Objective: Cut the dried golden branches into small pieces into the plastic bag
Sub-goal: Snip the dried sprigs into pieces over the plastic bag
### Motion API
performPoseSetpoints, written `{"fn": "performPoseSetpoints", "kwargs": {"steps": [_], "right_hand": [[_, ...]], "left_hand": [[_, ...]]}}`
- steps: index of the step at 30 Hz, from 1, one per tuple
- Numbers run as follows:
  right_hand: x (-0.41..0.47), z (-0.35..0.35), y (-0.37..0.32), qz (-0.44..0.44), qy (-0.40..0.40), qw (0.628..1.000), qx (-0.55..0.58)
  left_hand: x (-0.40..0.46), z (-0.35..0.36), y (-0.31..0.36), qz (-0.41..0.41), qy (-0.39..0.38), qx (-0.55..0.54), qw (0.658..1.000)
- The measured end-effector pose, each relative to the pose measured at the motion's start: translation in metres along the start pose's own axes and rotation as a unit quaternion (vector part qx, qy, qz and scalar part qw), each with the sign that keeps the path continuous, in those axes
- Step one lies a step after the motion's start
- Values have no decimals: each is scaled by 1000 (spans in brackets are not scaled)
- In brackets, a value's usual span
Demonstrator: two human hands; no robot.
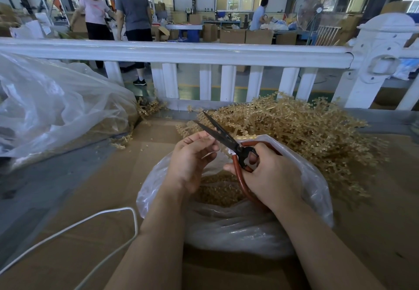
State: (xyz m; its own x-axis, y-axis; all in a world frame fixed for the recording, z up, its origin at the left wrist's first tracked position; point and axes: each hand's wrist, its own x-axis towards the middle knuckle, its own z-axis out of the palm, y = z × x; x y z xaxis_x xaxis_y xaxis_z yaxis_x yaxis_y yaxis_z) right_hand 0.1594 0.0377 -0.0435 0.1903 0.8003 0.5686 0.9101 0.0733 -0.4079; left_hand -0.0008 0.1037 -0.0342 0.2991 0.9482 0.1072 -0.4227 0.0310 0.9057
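We see two bare forearms coming in from the bottom edge, no sleeves on either as far up as the view runs. Left hand [190,160]: no glove, no ring or band that we can make out; nails short and plain. Right hand [269,171]: likewise ungloved, no watch or strap at the wrist. No marks or bandages noted. Nothing else of the person in view.

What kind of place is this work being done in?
Probably a factory or warehouse floor: stacked cardboard boxes, a big industrial fan, and a heap of golden branches beside a white railing.
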Motion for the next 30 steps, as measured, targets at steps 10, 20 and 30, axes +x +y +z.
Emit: {"fn": "performPoseSetpoints", "kwargs": {"steps": [10,20,30], "right_hand": [[1,-1,1,-2,0,1000,-14],[-1,2,1,-6,10,1000,-8],[-1,1,2,-14,17,1000,1]], "left_hand": [[1,-1,-1,-28,-2,-32,999],[0,4,-1,-8,35,3,999],[-2,5,2,25,5,22,999]]}}
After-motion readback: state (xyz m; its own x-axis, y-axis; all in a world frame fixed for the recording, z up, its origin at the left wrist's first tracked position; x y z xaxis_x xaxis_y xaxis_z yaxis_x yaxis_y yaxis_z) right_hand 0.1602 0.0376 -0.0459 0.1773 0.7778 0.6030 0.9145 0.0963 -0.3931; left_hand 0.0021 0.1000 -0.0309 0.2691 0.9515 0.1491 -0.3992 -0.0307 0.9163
